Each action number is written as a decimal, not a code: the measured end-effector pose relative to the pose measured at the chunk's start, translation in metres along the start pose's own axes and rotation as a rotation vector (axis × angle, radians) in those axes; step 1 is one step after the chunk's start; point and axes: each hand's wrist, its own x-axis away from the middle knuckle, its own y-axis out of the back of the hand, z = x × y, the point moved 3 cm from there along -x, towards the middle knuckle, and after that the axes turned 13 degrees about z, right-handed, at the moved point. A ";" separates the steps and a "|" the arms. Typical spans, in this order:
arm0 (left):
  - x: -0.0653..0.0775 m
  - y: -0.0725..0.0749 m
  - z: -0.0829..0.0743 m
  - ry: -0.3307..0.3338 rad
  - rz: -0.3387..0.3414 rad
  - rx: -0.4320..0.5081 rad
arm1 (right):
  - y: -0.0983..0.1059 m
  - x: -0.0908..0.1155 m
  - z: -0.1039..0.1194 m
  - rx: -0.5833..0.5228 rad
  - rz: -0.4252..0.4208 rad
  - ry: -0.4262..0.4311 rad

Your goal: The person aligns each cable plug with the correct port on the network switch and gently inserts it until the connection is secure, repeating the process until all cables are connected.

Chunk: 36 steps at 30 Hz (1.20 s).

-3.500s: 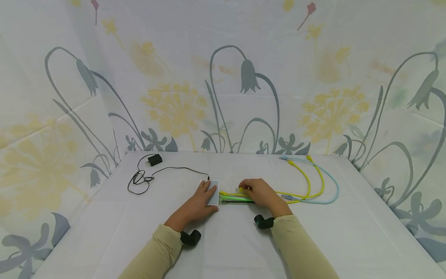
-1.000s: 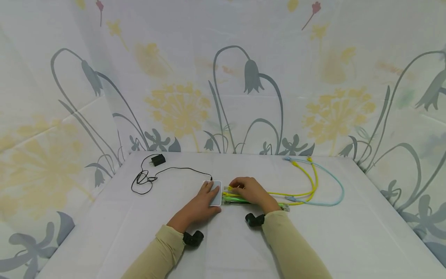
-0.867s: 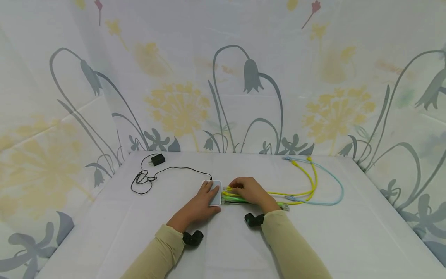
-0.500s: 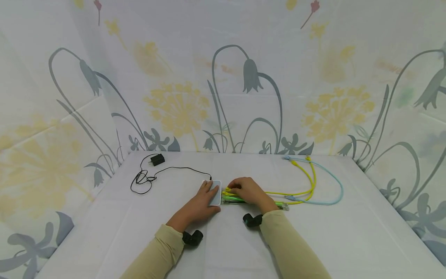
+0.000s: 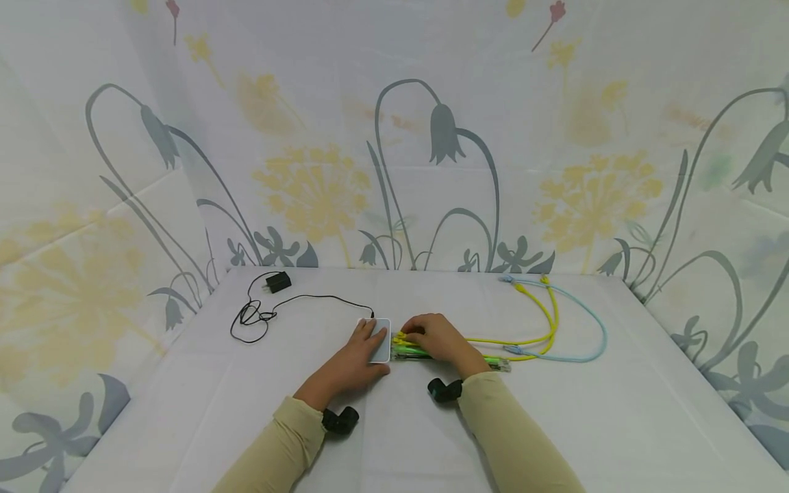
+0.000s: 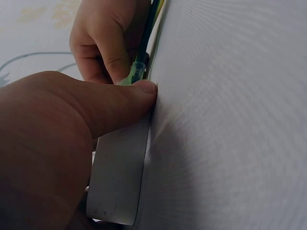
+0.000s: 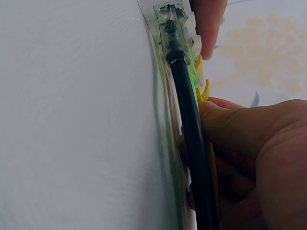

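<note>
A small white network switch (image 5: 383, 346) lies on the table, steadied by my left hand (image 5: 353, 357). The fingers spread over its top, and the thumb (image 6: 120, 103) presses its near side wall. At the switch's right side my right hand (image 5: 436, 339) pinches the end of a yellow network cable (image 5: 502, 342), its plug right at the row of ports. Beside it a green network cable (image 5: 411, 350) and a black network cable (image 7: 189, 124) run to the same side; the black one's clear plug sits in a port. The fingers partly hide the yellow plug.
A light blue network cable (image 5: 596, 322) curves at the right near the yellow loops. Clear plug ends (image 5: 502, 365) lie just past my right wrist. At the back left is a black power adapter (image 5: 279, 282), its thin cord (image 5: 317, 296) running to the switch's back edge.
My right hand has moved left with the yellow cable, bringing its plug from a short gap away up to the switch's side. My left hand has kept its place on the switch.
</note>
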 end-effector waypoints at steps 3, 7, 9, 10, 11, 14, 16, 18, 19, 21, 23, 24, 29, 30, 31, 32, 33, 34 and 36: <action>0.000 0.000 0.000 0.002 -0.001 0.001 | -0.001 0.000 0.002 0.000 -0.001 0.008; 0.001 0.000 -0.001 -0.016 -0.006 0.013 | -0.001 0.000 0.005 0.007 -0.004 0.029; 0.001 0.001 -0.001 -0.027 -0.008 0.017 | -0.001 0.000 0.005 0.010 -0.008 0.030; 0.001 0.001 -0.002 -0.030 -0.008 0.017 | -0.001 0.000 0.005 0.012 -0.009 0.031; 0.001 0.001 -0.002 -0.031 -0.008 0.017 | -0.001 0.000 0.005 0.014 -0.011 0.031; 0.002 0.001 -0.002 -0.028 -0.005 0.015 | 0.000 0.000 0.006 0.017 -0.014 0.027; 0.002 0.001 -0.002 -0.024 -0.003 0.014 | 0.000 0.000 0.005 0.016 -0.013 0.024; 0.002 0.001 -0.003 -0.020 -0.001 0.014 | 0.000 0.000 0.005 0.019 -0.010 0.021; 0.002 0.001 -0.003 -0.021 -0.001 0.014 | 0.000 0.000 0.005 0.022 -0.008 0.020; 0.003 0.001 -0.003 -0.022 -0.001 0.013 | 0.000 0.000 0.006 0.026 -0.005 0.025; 0.003 0.001 -0.003 -0.022 0.000 0.013 | 0.000 0.000 0.006 0.031 -0.006 0.033; 0.003 0.001 -0.003 -0.023 0.000 0.013 | 0.000 -0.001 0.007 0.032 -0.008 0.037; 0.003 0.002 -0.004 -0.027 -0.002 0.013 | -0.003 -0.003 0.007 0.047 -0.026 0.039; 0.004 0.002 -0.005 -0.028 -0.001 0.013 | -0.003 -0.004 0.007 0.050 -0.029 0.033; 0.004 0.003 -0.005 -0.028 0.000 0.013 | -0.003 -0.005 0.007 0.053 -0.032 0.029; 0.004 0.003 -0.005 -0.028 0.000 0.011 | -0.004 -0.005 0.008 0.055 -0.034 0.024; 0.004 0.003 -0.005 -0.029 0.001 0.010 | -0.004 -0.005 0.008 0.055 -0.036 0.020; 0.004 0.004 -0.005 -0.028 0.001 0.009 | -0.004 -0.005 0.008 0.055 -0.039 0.017; 0.004 0.004 -0.006 -0.029 0.002 0.012 | -0.004 -0.005 0.009 0.050 -0.044 0.012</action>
